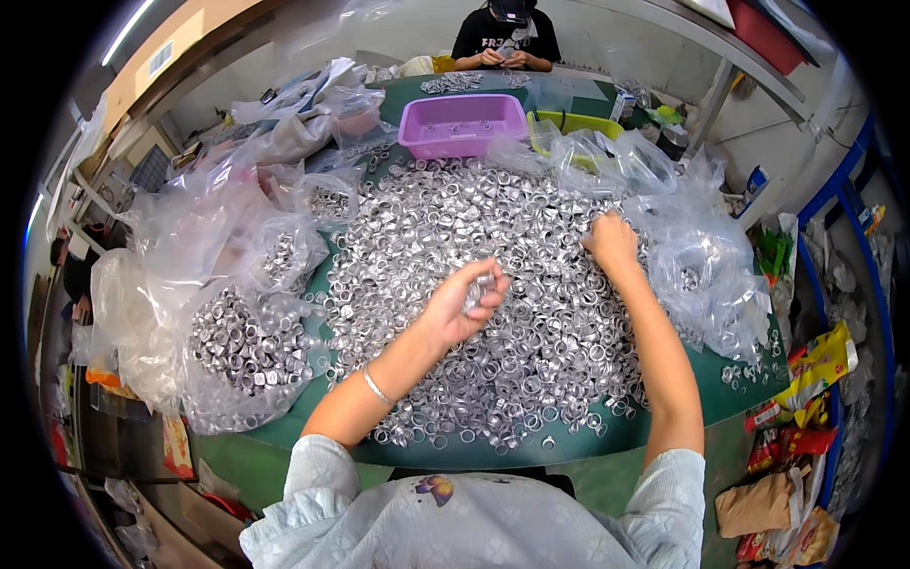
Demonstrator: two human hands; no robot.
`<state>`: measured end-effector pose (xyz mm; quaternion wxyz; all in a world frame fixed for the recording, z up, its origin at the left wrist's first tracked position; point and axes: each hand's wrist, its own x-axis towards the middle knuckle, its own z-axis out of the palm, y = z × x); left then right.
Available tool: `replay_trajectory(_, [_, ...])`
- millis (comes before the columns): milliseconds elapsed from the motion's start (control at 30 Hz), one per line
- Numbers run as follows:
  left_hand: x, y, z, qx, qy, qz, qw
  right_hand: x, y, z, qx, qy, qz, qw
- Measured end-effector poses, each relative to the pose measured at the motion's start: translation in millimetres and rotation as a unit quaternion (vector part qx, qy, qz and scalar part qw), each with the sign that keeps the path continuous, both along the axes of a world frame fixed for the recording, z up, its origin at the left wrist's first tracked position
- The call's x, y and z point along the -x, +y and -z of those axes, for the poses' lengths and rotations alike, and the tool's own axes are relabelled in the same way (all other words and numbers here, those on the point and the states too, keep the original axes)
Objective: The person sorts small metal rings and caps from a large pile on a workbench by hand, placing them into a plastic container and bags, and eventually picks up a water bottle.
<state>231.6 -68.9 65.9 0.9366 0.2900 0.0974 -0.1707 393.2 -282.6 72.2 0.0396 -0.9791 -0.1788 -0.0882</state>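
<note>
A wide heap of silver metal rings [531, 351] covers the middle of the green table [294, 417]. Over the heap's centre, my left hand [463, 305] is turned palm up, its fingers curled round several silver rings [478, 292]. My right hand [612, 239] reaches to the heap's far right side, fingers bent down among the rings. Its fingertips are hidden, so whether they pinch a ring does not show. Beside the right hand lies clear plastic bagging [701, 261].
Clear bags of rings [242, 346] crowd the left side. A purple basin [463, 128] and a yellow-green basin [578, 123] stand beyond the heap. Across the table, a person in black [507, 43] handles small pieces. Blue shelving [844, 180] rises on the right, near bright packets [815, 365].
</note>
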Motion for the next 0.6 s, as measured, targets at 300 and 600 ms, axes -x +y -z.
replay_trajectory(300, [53.7,-23.0,2.8,0.039,0.021,0.046,0.998,-8.5,-27.8,2.5,-0.278,0.063,-0.101,0.953])
replay_trajectory(600, [16.7,-38.4,1.7,0.025,0.041,0.007,0.999,96.8,17.5,-30.5,-0.412,0.220,-0.284,0.837])
